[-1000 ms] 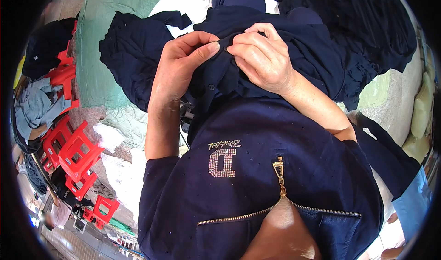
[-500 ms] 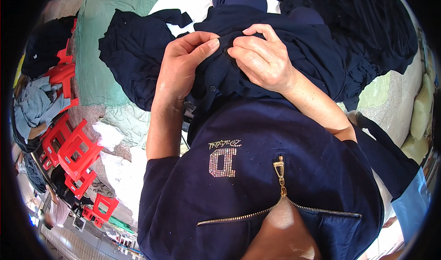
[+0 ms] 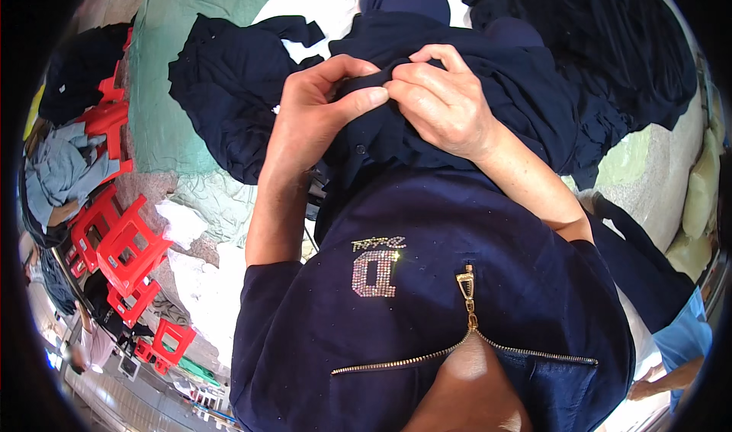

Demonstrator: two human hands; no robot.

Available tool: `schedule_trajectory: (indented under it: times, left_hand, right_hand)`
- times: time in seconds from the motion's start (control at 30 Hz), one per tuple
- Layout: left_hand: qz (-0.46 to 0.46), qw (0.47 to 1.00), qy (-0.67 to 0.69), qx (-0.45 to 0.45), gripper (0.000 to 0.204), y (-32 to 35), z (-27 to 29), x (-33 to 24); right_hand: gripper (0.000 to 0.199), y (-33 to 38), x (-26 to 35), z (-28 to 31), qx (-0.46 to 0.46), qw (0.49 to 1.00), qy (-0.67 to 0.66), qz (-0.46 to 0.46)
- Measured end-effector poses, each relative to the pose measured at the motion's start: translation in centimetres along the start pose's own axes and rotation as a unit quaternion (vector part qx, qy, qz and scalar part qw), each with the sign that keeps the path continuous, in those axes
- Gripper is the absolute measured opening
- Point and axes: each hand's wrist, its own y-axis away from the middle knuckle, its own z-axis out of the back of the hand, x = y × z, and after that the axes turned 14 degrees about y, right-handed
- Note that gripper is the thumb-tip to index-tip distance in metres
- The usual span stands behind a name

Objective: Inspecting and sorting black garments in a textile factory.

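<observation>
A dark navy buttoned garment [image 3: 503,89] lies bunched across my lap, and a small dark button [image 3: 361,150] shows on its front strip. My left hand [image 3: 316,115] has the edge of that strip between thumb and forefinger, its fingertips close to my right hand. My right hand [image 3: 446,100] is closed on the same edge, thumb and fingers pinched together. The bit of cloth or button right between the fingertips is too dark and covered to make out.
Another dark garment [image 3: 229,96] lies to the left, beside a green cloth [image 3: 171,81]. Black fabric [image 3: 587,35] is heaped at the far right. Red plastic stools [image 3: 130,241] stand at the left, near white cloth [image 3: 202,295]. A co-worker's forearm [image 3: 671,377] shows at the lower right.
My left hand has shifted right, its thumb now meeting my right fingertips and its forefinger lifted away from the thumb. A co-worker's forearm has come into view at the lower right.
</observation>
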Motion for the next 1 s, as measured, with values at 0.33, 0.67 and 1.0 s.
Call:
schedule_trajectory:
  times: [0.33, 0.67, 1.0]
  left_hand:
    - [-0.266, 0.93, -0.244, 0.071, 0.016, -0.3, -0.8, 0.5]
    - [-0.357, 0.865, -0.349, 0.055, 0.015, -1.6, -0.7, 1.4]
    - [-0.275, 0.872, -0.404, -0.029, 0.016, -3.3, -0.5, 0.9]
  right_hand:
    - [0.021, -0.7, -0.1, 2.0, 0.171, 0.959, -0.134, -0.183]
    - [0.016, -1.5, -0.6, 1.4, 0.093, 0.985, -0.066, -0.133]
    - [0.008, -2.0, -2.2, 0.7, 0.078, 0.988, 0.036, -0.127]
